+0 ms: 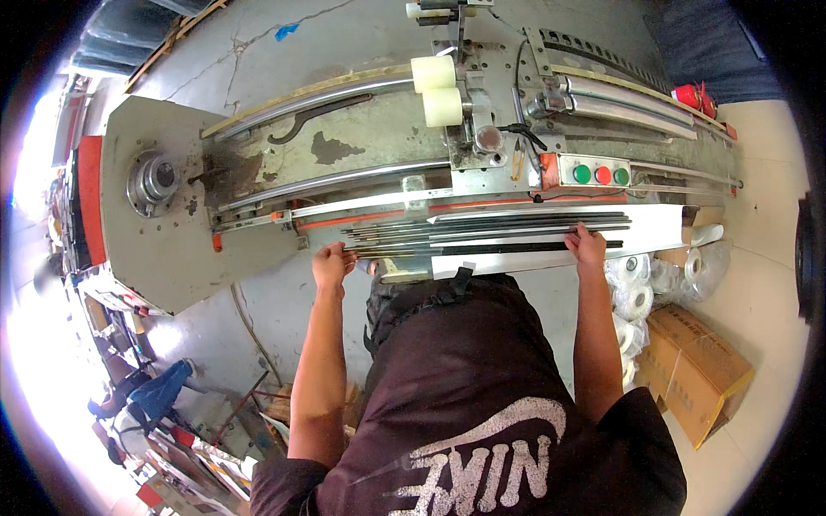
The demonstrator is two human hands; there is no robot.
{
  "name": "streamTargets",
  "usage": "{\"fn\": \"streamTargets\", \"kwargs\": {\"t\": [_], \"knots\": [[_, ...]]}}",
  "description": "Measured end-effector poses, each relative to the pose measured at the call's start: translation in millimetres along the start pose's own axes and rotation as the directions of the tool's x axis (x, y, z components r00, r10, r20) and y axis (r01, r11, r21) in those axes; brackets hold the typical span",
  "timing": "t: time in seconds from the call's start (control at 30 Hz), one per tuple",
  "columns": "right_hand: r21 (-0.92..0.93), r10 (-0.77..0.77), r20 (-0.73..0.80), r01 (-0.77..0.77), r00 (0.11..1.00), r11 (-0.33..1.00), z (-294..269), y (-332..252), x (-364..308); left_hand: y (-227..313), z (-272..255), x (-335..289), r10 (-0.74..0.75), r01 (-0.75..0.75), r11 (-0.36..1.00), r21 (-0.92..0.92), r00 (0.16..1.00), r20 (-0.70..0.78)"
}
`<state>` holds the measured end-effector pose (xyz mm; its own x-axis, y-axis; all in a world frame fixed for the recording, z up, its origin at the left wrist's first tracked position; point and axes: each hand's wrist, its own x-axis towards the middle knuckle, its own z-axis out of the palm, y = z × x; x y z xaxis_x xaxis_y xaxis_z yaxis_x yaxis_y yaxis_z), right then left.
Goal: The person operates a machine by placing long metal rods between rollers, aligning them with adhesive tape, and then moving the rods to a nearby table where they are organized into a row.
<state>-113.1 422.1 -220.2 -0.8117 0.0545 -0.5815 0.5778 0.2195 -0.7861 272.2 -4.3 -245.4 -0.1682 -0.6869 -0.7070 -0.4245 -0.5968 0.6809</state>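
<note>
Several long, thin black rods (516, 225) lie side by side across a white sheet (654, 225) in front of my waist. Their bare, brownish left ends stick out past the sheet. My left hand (331, 265) is closed by these left ends, with thumb and fingertips pinched on a rod. Farther along to the right, my right hand (588, 244) comes down over the nearer rods, its fingers bent and pinching a black rod near its right end. My fingers partly cover the spots where they grip.
Beyond the rods stretches a long grey machine with metal rails (335, 182), cream rollers (442, 104) and a button box (594, 172). A hook-shaped wrench (318, 116) lies on its bed. Wrapped rolls (634, 301) and a cardboard box (695, 374) stand right. Another person (155, 396) is far left.
</note>
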Motion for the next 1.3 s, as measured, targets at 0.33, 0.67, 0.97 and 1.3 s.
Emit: {"fn": "streamTargets", "kwargs": {"t": [0.33,0.67,0.97,1.3], "knots": [[-0.307,0.033,-0.032,-0.041,0.999,0.951,4,12,16,17,14,19,-0.018,-0.052,0.890,0.454,0.989,0.149],[-0.289,-0.092,-0.049,0.074,0.995,0.955,15,23,0,8,6,22,0.310,-0.239,0.468,0.851,0.946,0.095],[-0.264,-0.120,0.022,0.122,0.993,0.957,9,43,4,2,18,24,0.395,-0.379,0.603,0.702,0.906,0.150],[-0.155,-0.159,0.109,0.175,0.981,0.972,35,23,-31,-6,7,35,0.383,-0.329,0.763,0.556,0.924,0.021]]}}
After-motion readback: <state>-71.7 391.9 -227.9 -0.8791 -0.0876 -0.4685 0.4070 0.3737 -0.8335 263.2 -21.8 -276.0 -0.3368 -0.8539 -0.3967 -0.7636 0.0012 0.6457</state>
